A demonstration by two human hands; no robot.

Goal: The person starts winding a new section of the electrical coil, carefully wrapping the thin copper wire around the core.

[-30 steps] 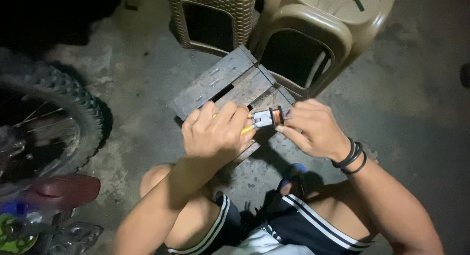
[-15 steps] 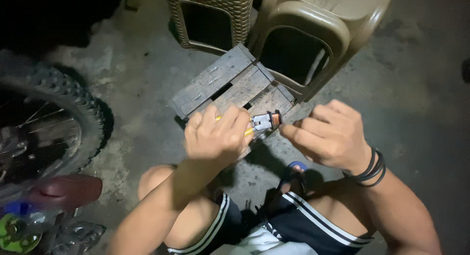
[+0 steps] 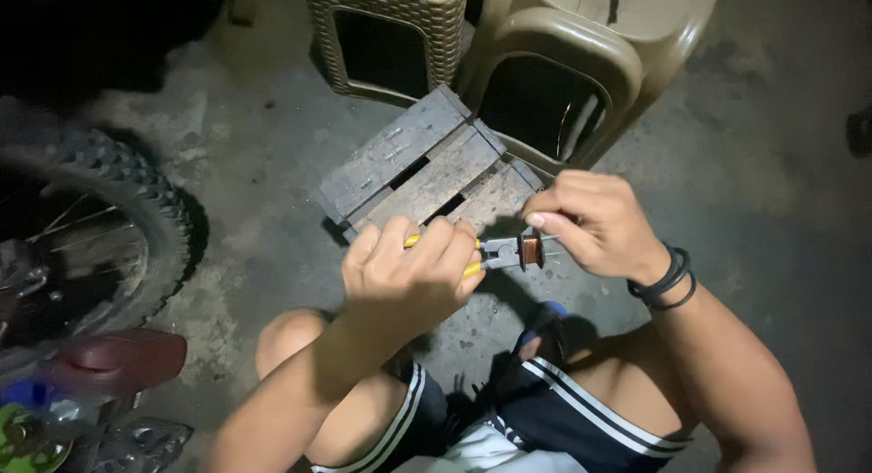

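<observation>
- Where the left hand (image 3: 409, 273) closes its grip on the yellow handles, the pliers (image 3: 486, 252) run level toward the right hand (image 3: 595, 223), long axis side to side, jaws shut on the coil (image 3: 530, 251).
- Just past the jaws, the right hand pinches the copper-wound coil from its far end, fingers clamped together on it; both hands meet at the coil, the right one nearer.
- Beyond the hands lies a wooden pallet (image 3: 409, 164) on the floor (image 3: 254, 164).
- Farther off stand two plastic stools (image 3: 400, 28).
- Well to the left hand's side, a knobby tyre (image 3: 136, 192).
</observation>
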